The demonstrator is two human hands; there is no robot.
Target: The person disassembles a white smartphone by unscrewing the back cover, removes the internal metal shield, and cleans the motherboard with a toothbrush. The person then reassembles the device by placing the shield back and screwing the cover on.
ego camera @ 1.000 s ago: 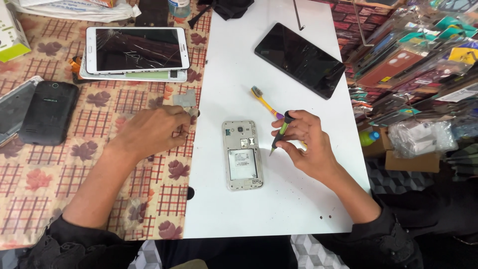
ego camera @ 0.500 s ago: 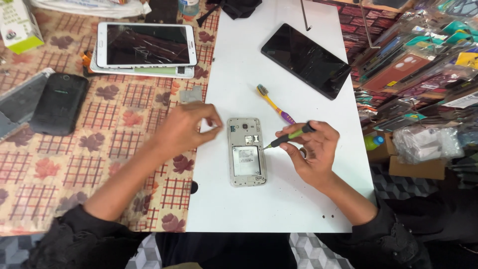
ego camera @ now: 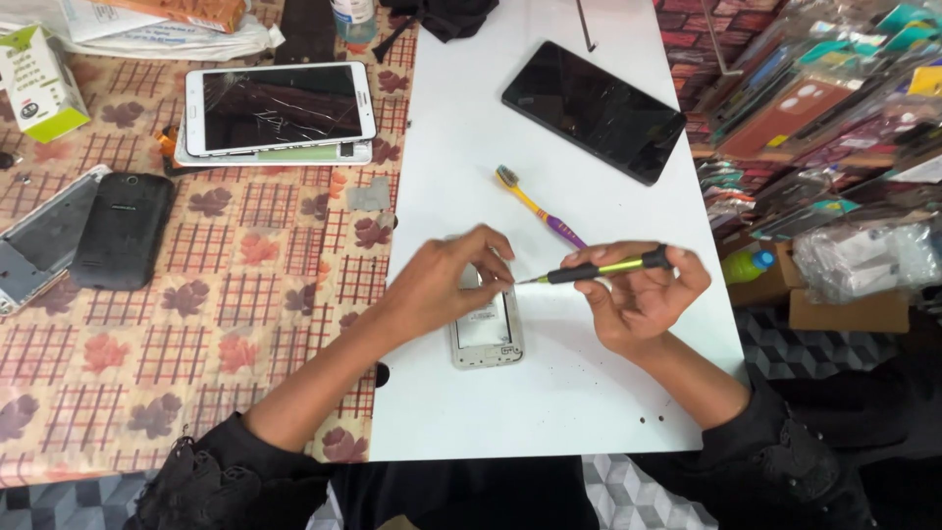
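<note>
A small opened phone (ego camera: 488, 337) lies back-up on the white board (ego camera: 549, 402), its upper half hidden under my left hand (ego camera: 446, 285). The fingers of that hand are bent down onto the phone's top edge. My right hand (ego camera: 638, 294) holds a screwdriver with a black and yellow-green handle (ego camera: 601, 267), lying nearly level. Its tip points left, toward my left fingertips at the phone's upper right corner. A yellow and purple toothbrush (ego camera: 538, 206) lies just behind the screwdriver.
A large black tablet (ego camera: 593, 109) lies at the board's far side. On the patterned cloth to the left are a white tablet with a cracked screen (ego camera: 280, 106), a black phone (ego camera: 123, 230), a bare phone frame (ego camera: 39, 240) and a small box (ego camera: 37, 80). Packaged goods (ego camera: 834, 118) crowd the right.
My left hand has come from the cloth at the left onto the phone's top. My right hand has swung the screwdriver from upright to nearly level, tip toward the phone.
</note>
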